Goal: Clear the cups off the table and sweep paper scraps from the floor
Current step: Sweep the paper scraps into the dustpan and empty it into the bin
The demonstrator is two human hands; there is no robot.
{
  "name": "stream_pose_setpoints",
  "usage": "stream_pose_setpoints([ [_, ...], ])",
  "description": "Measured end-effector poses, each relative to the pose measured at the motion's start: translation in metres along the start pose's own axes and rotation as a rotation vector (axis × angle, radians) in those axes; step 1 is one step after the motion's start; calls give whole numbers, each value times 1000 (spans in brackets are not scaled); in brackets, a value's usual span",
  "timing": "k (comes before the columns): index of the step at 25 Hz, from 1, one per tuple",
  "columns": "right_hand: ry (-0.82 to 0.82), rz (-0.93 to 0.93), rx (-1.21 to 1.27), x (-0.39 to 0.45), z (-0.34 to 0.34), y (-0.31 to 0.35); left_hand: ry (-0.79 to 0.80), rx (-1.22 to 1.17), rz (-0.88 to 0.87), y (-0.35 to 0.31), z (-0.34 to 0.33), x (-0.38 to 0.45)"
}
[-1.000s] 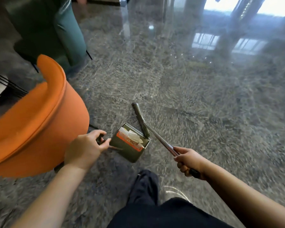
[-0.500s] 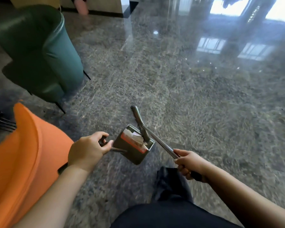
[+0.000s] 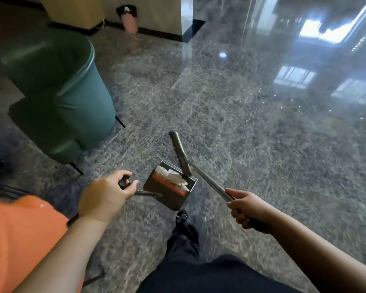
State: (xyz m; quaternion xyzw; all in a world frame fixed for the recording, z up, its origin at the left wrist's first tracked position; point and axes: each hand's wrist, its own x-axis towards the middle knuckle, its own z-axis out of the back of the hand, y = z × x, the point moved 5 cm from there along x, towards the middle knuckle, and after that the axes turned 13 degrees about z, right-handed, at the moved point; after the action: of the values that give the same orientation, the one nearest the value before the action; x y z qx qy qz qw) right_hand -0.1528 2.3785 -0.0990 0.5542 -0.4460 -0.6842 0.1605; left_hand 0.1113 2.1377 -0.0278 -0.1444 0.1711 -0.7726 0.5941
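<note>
Between both hands, dustpan [image 3: 171,187] holds paper scraps [image 3: 176,178]; left hand [image 3: 106,195] grips its handle, right hand [image 3: 248,208] grips broom [image 3: 199,172]. Orange chair [image 3: 19,240] has slid back; carrying off.

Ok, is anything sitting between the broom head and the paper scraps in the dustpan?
Nothing visible. The broom head rests at the dustpan's rim right beside the paper scraps already inside it. The left hand holds the dustpan handle, the right hand the broom handle.

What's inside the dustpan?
White paper scraps lie piled in the dustpan, against its orange strip. The broom head rests over its far edge. Anything beneath the scraps is hidden.
</note>
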Motion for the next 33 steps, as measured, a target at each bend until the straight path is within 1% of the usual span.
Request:
stream_pose_setpoints([
  [4,-10,10,-32,101,23,87,11,14,11,-46,-23,133],
  [7,-10,8,-37,175,42,155,8,12,-17,-91,-30,234],
  [11,-12,12,-28,270,70,230,-10,11,-33,-145,-44,351],
  [14,2,24,-49,361,99,287,-35,16,17,-177,-68,443],
  [17,82,41,-80,455,126,361,-23,23,89,-209,-91,534],
  [22,145,16,-154,594,151,482,-70,25,184,-246,-98,668],
  [26,188,23,-190,712,144,565,-87,56,226,-253,-109,787],
  [29,187,25,-238,801,130,625,-110,98,224,-255,-121,897],
  [33,190,9,-218,898,108,710,-58,120,229,-263,-127,1037],
])
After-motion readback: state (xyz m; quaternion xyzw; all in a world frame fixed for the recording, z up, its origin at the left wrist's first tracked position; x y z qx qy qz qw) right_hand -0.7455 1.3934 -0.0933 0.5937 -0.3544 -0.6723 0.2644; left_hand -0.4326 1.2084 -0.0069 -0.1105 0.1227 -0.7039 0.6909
